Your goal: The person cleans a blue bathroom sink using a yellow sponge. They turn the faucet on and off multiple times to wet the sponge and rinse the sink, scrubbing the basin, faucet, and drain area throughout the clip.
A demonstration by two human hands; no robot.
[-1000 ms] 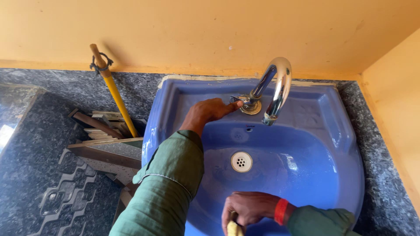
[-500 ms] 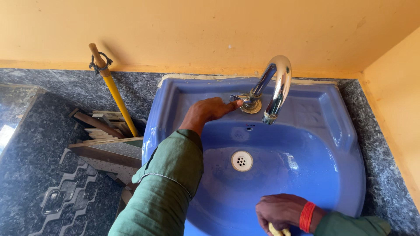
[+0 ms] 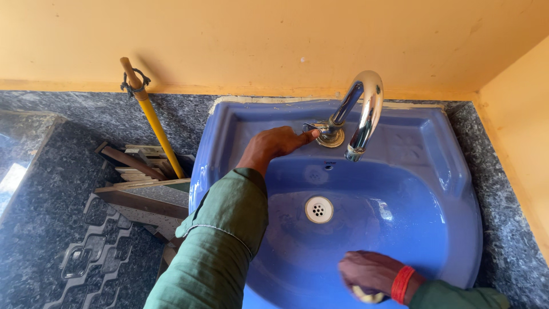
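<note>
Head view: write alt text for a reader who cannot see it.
Seen from above, a person's left hand touches the lever at the base of a chrome tap on a blue washbasin, while the right hand presses a yellowish sponge against the basin's near inside wall. A yellow-handled tool leans on the orange wall at left, above stacked wood strips.

The sink [image 3: 446, 166] sits against the wall [image 3: 274, 40], set into the counter [image 3: 503, 229], which runs along its right and behind it. The tap [image 3: 357, 114] stands on the sink's back ledge, its spout arching forward over the bowl. The drain [image 3: 319, 209] lies in the bowl, in front of the tap. My left hand [image 3: 277, 144] is on the ledge, fingertips touching the tap's lever [image 3: 311, 127] from the left. My right hand [image 3: 370, 272] is inside the bowl near its front right wall, pressing a sponge [image 3: 369, 296] beneath it. Left of the sink, a stick [image 3: 151, 117] leans on the wall, its foot among stacked boards [image 3: 137, 166].
</note>
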